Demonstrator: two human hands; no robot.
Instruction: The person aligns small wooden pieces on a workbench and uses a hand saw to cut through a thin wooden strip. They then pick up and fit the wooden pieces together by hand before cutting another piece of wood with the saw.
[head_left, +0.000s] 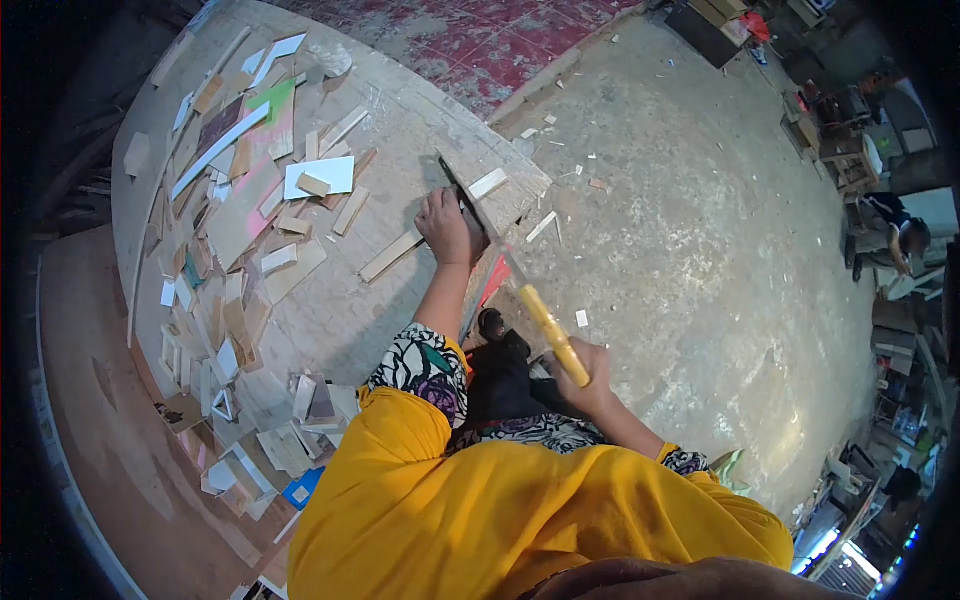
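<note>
My right hand (585, 378) is closed round the yellow handle (553, 333) of a hand saw (480, 216). The saw's long blade slants up and left, crossing a narrow wooden strip (392, 257) near the corner of the work table (400, 130). On the strip, close beside the blade, rests my left hand (445, 228) with fingers curled over the wood, pressing it to the tabletop. The strip's far end (489, 184) shows beyond the blade. My left fingers partly hide the middle of the strip, and the exact contact of the teeth cannot be made out.
Many wood offcuts (240, 330) cover the table's left side, with a white board piece (320, 178) among them. Small scraps (541, 226) lie on the concrete floor (690, 250). Another person (888, 232) is bent over at the far right, near stacked items.
</note>
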